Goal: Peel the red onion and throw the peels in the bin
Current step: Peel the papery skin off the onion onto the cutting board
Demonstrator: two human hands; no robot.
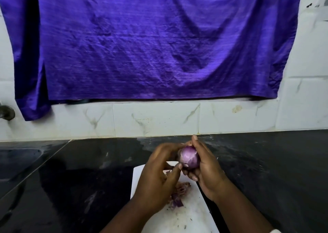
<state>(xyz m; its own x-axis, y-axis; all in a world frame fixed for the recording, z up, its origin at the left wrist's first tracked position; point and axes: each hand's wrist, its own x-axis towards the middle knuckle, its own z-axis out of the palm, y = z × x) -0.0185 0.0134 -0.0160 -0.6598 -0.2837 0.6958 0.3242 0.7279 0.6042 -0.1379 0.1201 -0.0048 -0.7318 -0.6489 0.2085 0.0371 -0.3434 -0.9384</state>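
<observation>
Last skins coming off the red onion, held over the board.

Left hand [158, 176] pinches at the bulb's near side, thumb tip on its base; best to nip a loose edge and strip toward the root. The red onion [189, 157], pale and mostly bare, sits clamped in the right hand [205, 170] above the white cutting board [191, 215], peels [179, 193] heaped below on the dark worktop [79, 179]. No bin in view.

Worktop [88, 179]: black stone, polished, glossy. Wall tiles [156, 119]: white marble-look, smooth; cloth [142, 46] above: purple woven fabric, creased, slight sheen. Red onion [189, 157]: smooth, shiny; cutting board [191, 215]: white, matt.
</observation>
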